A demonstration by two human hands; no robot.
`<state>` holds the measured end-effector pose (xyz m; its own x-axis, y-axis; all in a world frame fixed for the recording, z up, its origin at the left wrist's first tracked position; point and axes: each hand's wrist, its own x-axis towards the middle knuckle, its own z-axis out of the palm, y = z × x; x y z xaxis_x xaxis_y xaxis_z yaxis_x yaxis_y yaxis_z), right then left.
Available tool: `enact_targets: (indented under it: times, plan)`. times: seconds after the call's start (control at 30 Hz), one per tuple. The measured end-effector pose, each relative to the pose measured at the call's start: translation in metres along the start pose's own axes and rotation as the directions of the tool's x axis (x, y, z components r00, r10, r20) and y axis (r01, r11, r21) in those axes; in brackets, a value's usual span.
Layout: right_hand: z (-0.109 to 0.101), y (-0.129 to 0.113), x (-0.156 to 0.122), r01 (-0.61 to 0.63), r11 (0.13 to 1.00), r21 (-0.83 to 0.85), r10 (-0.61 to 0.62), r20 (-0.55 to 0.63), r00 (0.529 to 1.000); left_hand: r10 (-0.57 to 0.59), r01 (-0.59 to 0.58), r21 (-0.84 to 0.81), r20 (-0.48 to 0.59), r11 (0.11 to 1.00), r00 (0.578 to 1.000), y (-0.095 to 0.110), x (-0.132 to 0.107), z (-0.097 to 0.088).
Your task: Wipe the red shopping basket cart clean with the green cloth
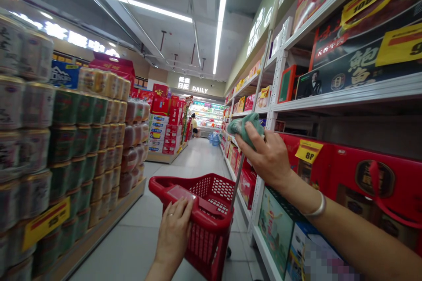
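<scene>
At the far left, rows of stacked drink cans (pixel 75 140) stand on a low shelf, with a yellow price tag (pixel 46 224) on its edge. Far down the tiled aisle, a person (pixel 194 125) stands small beyond stacks of red boxes (pixel 168 123). The left hand (pixel 173 232), a ring on one finger, curls over the handle of a red wheeled basket (pixel 211 224), which stands on the floor just ahead of it. To the right of the basket, the raised right hand (pixel 267 158) pinches a crumpled green cloth (pixel 245 128) between thumb and fingers, just in front of a white shelf upright (pixel 271 116). A silver bangle (pixel 318 208) circles that wrist. Farther right, white shelves (pixel 356 93) carry red gift boxes (pixel 362 184), one bearing a yellow price label (pixel 308 151)
</scene>
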<state>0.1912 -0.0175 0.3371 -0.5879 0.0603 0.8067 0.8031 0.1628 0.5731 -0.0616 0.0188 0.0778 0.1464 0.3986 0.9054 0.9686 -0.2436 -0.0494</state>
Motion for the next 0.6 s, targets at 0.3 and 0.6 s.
enact_targets:
  times: [0.3, 0.6]
  plan:
    - [0.021, -0.008, -0.055, 0.101, 0.989, -0.107, -0.104, -0.018, 0.994, 0.008, -0.007, 0.036, -0.032, 0.999, 0.999, 0.022, 0.004, -0.008]
    - [0.03, -0.001, -0.079, 0.135, 0.991, -0.002, -0.135, 0.084, 0.987, -0.031, 0.032, 0.019, -0.03, 0.999, 0.999, 0.036, 0.005, -0.013]
